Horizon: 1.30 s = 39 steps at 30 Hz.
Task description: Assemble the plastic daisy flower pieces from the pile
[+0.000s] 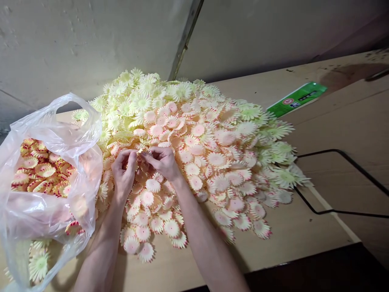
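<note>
Centre frame: left hand (pixel 124 172) and right hand (pixel 164 163) pinch a flower (pixel 142 151); I judge close handling underway, next needing light, even grip.

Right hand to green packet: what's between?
Head view: the heap of flower pieces, pink-tinged ones nearer the right hand, pale green ones nearer the green packet.

We are finding nothing legible: the green packet (pixel 293 102) near the table's (pixel 273 239) far edge is showing blurred print (pixel 308 95).
</note>
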### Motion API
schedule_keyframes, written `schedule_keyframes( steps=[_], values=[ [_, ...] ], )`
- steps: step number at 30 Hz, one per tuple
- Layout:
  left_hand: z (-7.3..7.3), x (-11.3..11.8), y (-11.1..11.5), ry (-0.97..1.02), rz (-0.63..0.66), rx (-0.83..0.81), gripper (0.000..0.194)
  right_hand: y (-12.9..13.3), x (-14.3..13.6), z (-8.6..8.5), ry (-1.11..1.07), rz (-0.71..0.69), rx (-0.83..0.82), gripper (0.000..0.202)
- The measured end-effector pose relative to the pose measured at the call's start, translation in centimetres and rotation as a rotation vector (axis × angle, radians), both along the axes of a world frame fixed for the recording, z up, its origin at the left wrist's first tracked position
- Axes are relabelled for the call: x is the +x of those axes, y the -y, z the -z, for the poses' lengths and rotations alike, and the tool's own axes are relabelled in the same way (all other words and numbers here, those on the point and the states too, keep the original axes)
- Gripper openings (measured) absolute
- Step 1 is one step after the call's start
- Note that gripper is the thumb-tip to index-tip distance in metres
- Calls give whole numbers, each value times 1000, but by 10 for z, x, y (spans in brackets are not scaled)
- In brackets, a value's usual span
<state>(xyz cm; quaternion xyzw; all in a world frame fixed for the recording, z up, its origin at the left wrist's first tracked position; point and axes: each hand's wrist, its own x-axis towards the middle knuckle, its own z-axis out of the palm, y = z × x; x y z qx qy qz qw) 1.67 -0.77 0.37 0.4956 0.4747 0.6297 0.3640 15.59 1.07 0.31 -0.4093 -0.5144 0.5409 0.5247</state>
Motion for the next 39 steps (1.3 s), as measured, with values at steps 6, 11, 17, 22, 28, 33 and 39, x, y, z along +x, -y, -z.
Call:
schedule_keyframes(
  steps=[6,11,17,22,28,33,39],
  values=[
    [2,1,-2,-23,-1,-31,22,3,-1,-5,-59,-55,-48,35],
    [7,1,-4,45,14,-82,26,3,-2,-4,-100,-87,-99,30],
    [12,1,-5,133,29,-105,28,4,-1,0,-128,-120,-80,29],
    [7,3,-4,244,94,-128,34,5,-3,-4,-160,-148,-87,33],
    [-3,4,-2,363,173,-203,41,5,1,1,-174,-206,-117,33],
    [-3,5,-1,458,251,-230,45,5,3,3,-175,-232,-139,35],
    [-1,-10,-11,559,60,-344,38,8,6,-9,-307,-272,-183,49]
  ],
)
